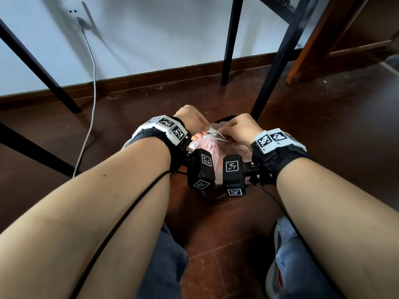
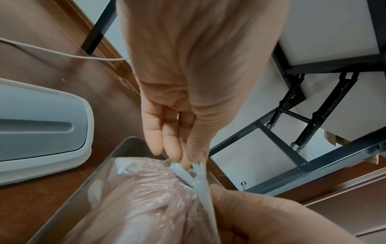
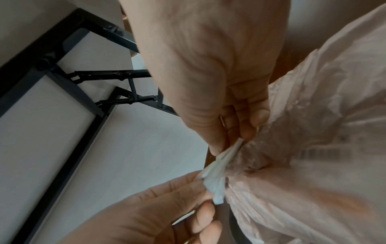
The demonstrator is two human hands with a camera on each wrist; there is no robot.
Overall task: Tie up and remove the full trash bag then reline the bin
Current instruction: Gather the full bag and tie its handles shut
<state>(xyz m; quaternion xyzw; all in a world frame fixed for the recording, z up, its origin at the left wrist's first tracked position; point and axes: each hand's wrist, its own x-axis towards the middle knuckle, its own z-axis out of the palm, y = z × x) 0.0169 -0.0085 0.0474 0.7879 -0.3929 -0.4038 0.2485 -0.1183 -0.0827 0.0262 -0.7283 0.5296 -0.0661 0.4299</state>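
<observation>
Pinkish, thin, crinkled plastic forms the trash bag (image 2: 146, 198), sitting inside the dark bin (image 2: 87, 178) on the wooden floor (image 1: 323, 137). Both the left hand (image 1: 190, 118) and right hand (image 1: 243, 128) pinch its pale drawstring strips (image 2: 196, 175) at the gathered mouth. It looks soft, light and slippery; gripping the strips seems safest.

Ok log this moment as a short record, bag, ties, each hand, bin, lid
bag: pink, translucent, full, still in bin
ties: pale strips crossing at bag's mouth
left hand: pinches one tie end
right hand: pinches the other end
bin: dark rim, on wood floor
lid: grey-white, on floor beside bin
knot: cannot tell if tight
</observation>
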